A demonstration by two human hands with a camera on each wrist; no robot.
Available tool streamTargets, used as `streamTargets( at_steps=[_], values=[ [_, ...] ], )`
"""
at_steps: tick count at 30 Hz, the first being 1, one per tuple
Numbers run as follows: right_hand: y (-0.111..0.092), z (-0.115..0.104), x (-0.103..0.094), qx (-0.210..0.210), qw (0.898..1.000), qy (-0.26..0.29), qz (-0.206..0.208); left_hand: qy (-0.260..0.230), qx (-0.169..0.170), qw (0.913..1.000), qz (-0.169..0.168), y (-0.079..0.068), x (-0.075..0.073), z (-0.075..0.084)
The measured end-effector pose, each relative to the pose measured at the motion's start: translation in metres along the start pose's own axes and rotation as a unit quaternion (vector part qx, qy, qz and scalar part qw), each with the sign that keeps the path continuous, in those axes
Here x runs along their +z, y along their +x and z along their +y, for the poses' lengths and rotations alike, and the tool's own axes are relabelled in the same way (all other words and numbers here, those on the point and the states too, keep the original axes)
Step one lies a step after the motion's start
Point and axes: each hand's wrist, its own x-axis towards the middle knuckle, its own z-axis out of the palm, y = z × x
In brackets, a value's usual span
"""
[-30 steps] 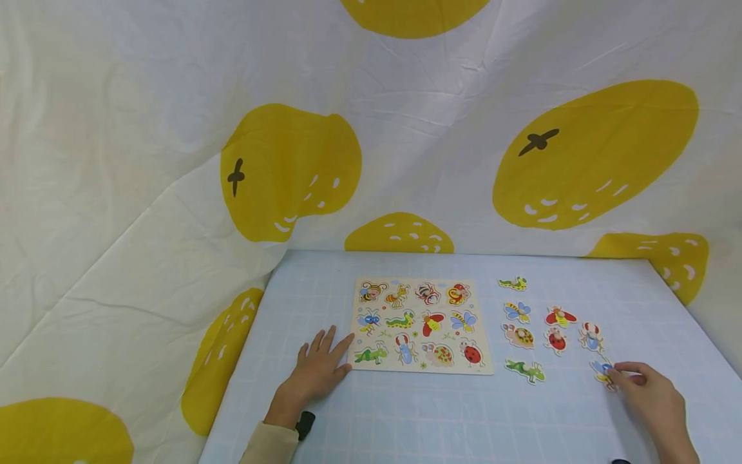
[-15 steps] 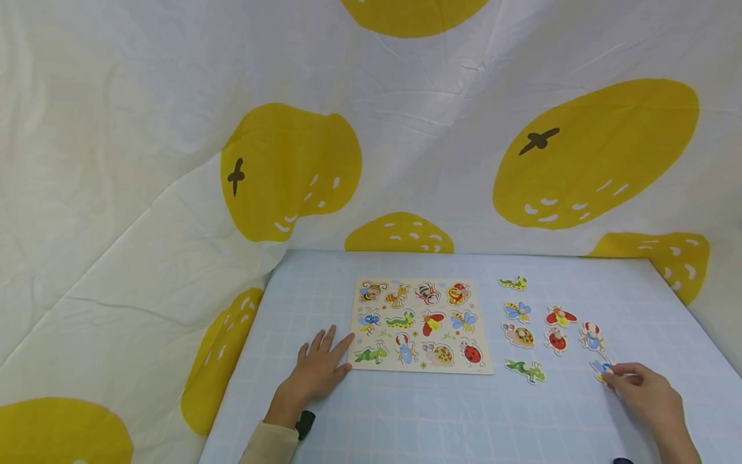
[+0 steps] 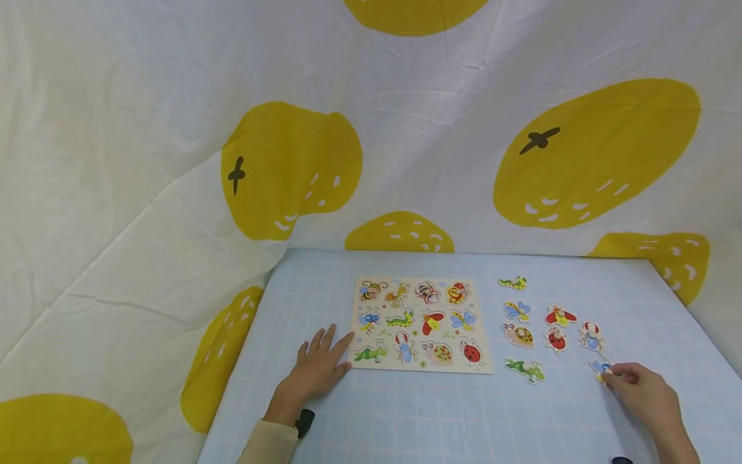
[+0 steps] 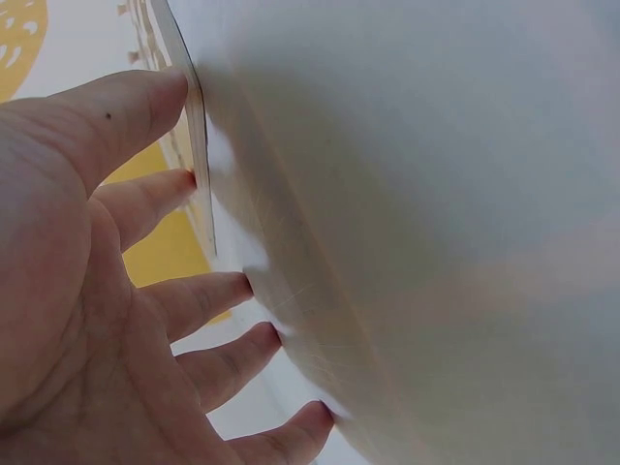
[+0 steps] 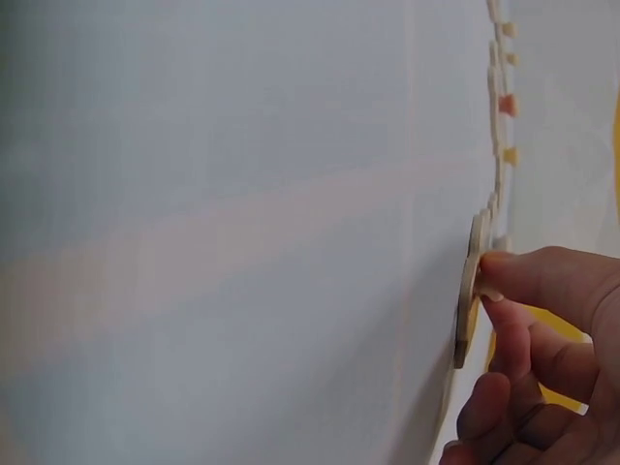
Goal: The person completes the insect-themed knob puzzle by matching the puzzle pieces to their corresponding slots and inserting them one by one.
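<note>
My left hand [image 3: 315, 370] lies spread at the left edge of a wooden insect puzzle board [image 3: 484, 367]; in the left wrist view its thumb and index finger touch the board's edge, the other fingertips the table. At the right of the table my right hand [image 3: 646, 393] pinches a blue insect puzzle piece [image 3: 599, 370] between thumb and fingers. The right wrist view shows this piece [image 5: 466, 315] edge-on, held by its small knob and tilted. Just behind it lies a stag beetle piece [image 3: 592, 336]. The fingers partly hide the held piece.
Loose pieces lie right of the board: a caterpillar [image 3: 513, 283], a dragonfly [image 3: 518, 311], a snail [image 3: 518, 336], a grasshopper [image 3: 525, 370], a red-winged bug [image 3: 560, 316] and a ladybug [image 3: 556, 340]. A fruit-print curtain [image 3: 429, 161] hangs behind the pale blue table [image 3: 440, 419].
The blue insect piece has shifted very slightly left in my right hand, and the fingers now cover more of it. My left hand and the board stay put.
</note>
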Motion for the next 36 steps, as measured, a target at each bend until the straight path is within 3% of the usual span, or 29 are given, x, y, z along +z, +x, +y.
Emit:
streamTargets(
  at_steps=[15, 23, 31, 36],
  values=[
    [-0.001, -0.009, 0.000, -0.006, 1.000, 0.022, -0.009, -0.001, 0.002, 1.0000, 0.003, 0.000, 0.001, -0.001],
    [-0.007, -0.025, 0.006, -0.053, 0.998, 0.023, -0.017, -0.005, 0.007, 0.9999, 0.008, 0.000, 0.000, -0.001],
    [-0.020, -0.049, 0.012, -0.134, 0.991, 0.016, 0.003, -0.009, 0.007, 0.9999, 0.005, -0.003, -0.003, 0.003],
    [-0.026, -0.064, 0.019, -0.150, 0.988, 0.020, -0.004, -0.007, 0.007, 0.9999, 0.006, -0.003, -0.003, 0.004]
  ],
)
